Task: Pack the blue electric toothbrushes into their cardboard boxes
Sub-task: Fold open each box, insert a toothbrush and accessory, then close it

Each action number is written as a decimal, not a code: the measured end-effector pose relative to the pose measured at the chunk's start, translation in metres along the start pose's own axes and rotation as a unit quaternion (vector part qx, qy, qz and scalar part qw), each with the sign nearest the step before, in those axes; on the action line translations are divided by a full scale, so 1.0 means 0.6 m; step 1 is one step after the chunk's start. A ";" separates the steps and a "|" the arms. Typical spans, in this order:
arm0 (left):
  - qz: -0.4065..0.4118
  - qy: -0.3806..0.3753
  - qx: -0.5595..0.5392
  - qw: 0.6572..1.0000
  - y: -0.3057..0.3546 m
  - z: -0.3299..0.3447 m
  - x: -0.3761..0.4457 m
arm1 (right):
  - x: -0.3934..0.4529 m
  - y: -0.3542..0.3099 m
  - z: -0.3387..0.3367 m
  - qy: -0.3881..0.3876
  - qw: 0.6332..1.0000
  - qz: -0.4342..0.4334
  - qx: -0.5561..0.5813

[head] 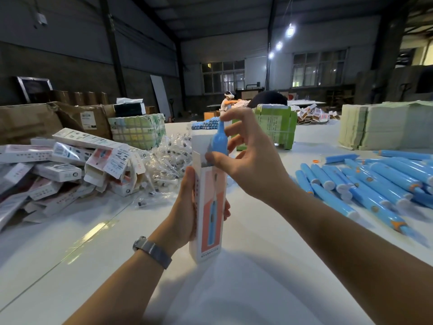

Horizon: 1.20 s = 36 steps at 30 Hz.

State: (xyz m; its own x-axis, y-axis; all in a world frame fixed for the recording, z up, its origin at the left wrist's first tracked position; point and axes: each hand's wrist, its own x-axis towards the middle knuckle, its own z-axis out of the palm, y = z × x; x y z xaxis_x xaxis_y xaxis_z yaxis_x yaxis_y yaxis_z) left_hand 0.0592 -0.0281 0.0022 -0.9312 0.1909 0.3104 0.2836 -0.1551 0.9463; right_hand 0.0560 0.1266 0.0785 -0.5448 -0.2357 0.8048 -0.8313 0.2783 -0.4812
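Head view, frame centre: the left hand (187, 207) gripped the upright cardboard box (209, 207), light and probably crushable. The right hand (246, 160) pinched the smooth, rigid blue toothbrush (219, 141) at its narrow neck.

The dim hall is glowing under three bright white ceiling lamps (290, 31), which are flaring slightly. The glossy white tabletop (257, 289) is reflecting a pale patch at left and carrying soft arm shadows. Wide-angle distortion is bending and softening the edges.
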 end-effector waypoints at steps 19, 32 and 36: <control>0.140 0.383 0.124 0.904 0.011 -0.097 0.007 | 0.016 0.123 0.236 -0.295 0.932 0.098 -0.187; 0.151 0.357 0.123 0.914 0.002 -0.107 0.013 | 0.037 0.154 0.283 -0.293 0.919 0.096 -0.246; 0.131 0.218 0.131 0.958 -0.001 -0.086 0.010 | 0.054 0.124 0.177 -0.140 0.974 0.178 -0.013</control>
State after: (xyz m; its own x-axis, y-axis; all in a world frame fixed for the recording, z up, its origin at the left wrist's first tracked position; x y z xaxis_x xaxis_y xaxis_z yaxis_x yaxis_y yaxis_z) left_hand 0.0416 -0.0768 -0.0010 -0.8106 -0.2531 0.5282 0.5159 0.1182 0.8484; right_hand -0.0354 0.0409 0.0321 -0.8097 -0.3637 0.4607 -0.5833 0.4119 -0.7000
